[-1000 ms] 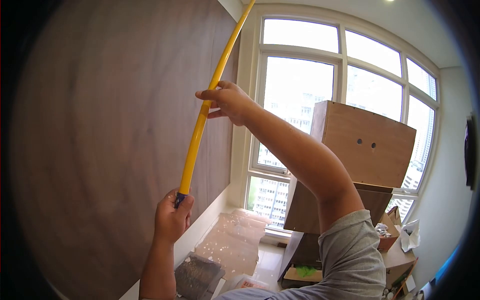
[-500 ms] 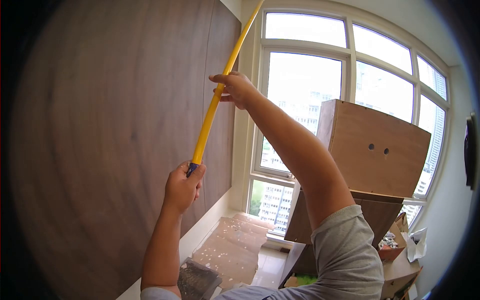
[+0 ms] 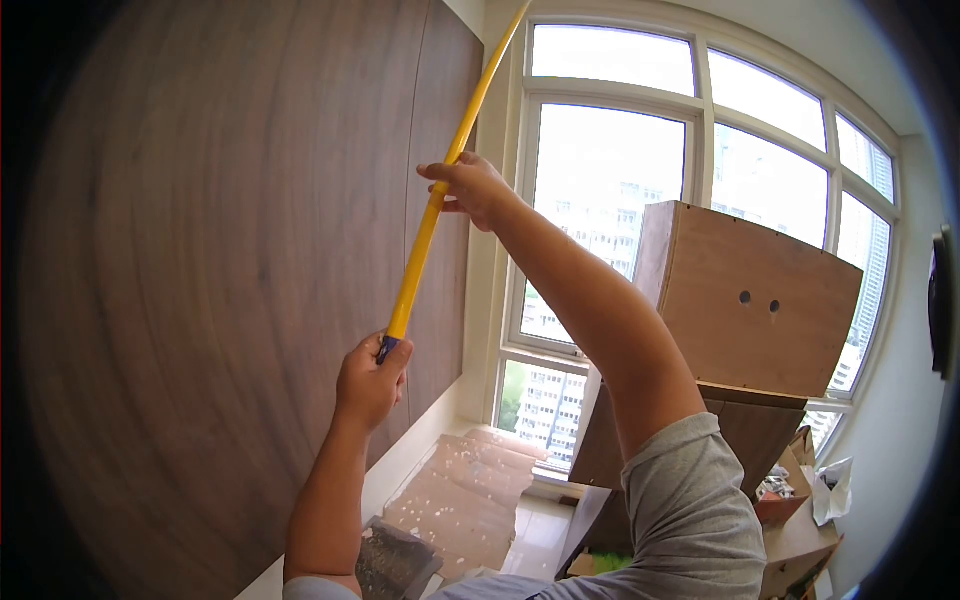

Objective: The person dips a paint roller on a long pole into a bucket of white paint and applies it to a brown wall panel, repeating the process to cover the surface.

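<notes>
A long yellow pole [image 3: 421,249] slants up and to the right, its top running out of view. My left hand [image 3: 371,384] is wrapped round its dark blue lower end [image 3: 387,348]. Farther up, my right hand [image 3: 472,191] grips the shaft, with thumb and fingers on either side of it. Whatever the pole's upper end carries is out of sight. Behind the pole stands a brown wood-grain panel wall [image 3: 250,250] with a vertical seam.
Large windows [image 3: 610,160] fill the far side. At right, a wooden box [image 3: 760,310] with two round holes sits on a darker cabinet. Speckled brown sheeting [image 3: 465,500] and a grey tray-like object [image 3: 395,558] lie on the floor. A red-brown carton [image 3: 783,508] stands lower right.
Both hands have shifted slightly downward together with the pole. My grip on it looks the same.
</notes>
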Demonstrator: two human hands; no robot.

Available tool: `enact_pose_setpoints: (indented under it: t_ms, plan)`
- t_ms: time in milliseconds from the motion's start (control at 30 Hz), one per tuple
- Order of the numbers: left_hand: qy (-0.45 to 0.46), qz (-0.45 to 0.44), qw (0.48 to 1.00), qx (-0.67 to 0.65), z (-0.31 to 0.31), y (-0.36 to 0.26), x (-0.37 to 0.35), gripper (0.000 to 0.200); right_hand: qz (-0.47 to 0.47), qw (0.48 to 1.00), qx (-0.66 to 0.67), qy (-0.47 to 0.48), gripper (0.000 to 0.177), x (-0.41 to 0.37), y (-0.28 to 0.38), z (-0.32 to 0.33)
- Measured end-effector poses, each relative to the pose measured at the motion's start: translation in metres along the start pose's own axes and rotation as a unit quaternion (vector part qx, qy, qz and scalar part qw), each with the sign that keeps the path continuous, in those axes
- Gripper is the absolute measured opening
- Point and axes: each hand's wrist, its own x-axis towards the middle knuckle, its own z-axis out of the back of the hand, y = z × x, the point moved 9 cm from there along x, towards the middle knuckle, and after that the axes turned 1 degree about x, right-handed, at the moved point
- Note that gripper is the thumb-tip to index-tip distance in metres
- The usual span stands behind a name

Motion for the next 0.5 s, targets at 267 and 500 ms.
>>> enact_pose_setpoints:
  t_ms: [267,500]
  plan:
    - [0.011,0.0,0.998,-0.069,0.056,0.023,-0.061,0.034,0.004,0.997,-0.047,0.062,0.073,-0.068,0.022,-0.064]
    - [0.015,-0.018,0.995,-0.093,0.107,0.026,-0.131,0.042,0.027,0.992,-0.044,0.115,0.1,-0.137,0.05,-0.122]
